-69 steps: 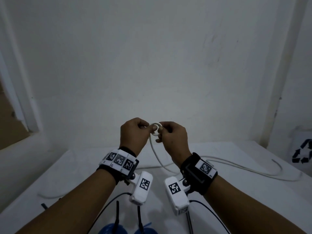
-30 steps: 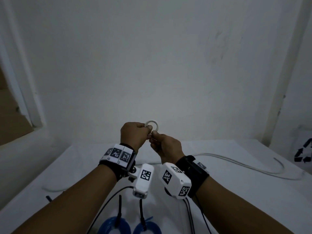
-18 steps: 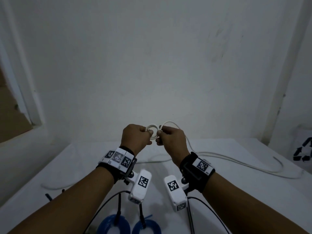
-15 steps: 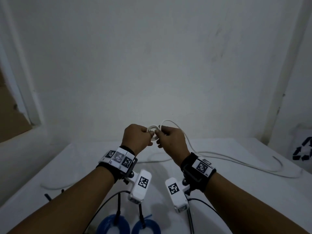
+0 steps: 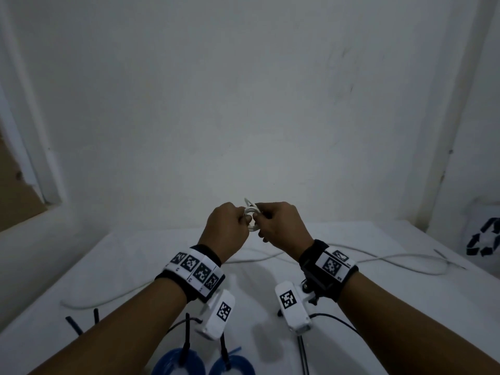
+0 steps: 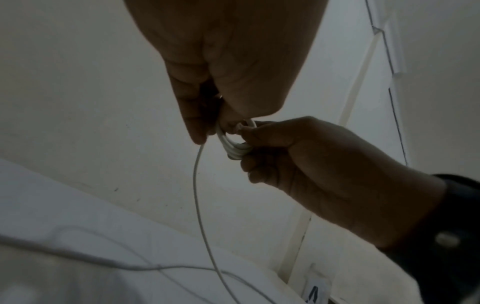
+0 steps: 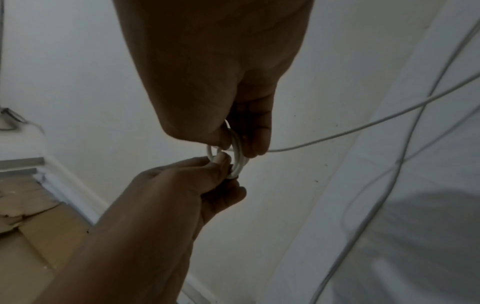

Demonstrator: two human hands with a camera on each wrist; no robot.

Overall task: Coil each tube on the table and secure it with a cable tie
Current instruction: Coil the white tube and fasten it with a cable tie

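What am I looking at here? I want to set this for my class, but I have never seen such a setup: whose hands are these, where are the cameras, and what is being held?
A person works with bare hands; no machine. One picture comes from a camera on the head, looking down at both arms. The other two come from small white cameras strapped under each wrist, looking along the hand.

The left hand and the right hand together pinch a small coil of thin white tube, raised above the white table. The uncoiled rest of the tube trails from the coil down to the table. Another loose white tube lies there. At the near edge sit two blue coiled tubes with black cable ties sticking up from them.
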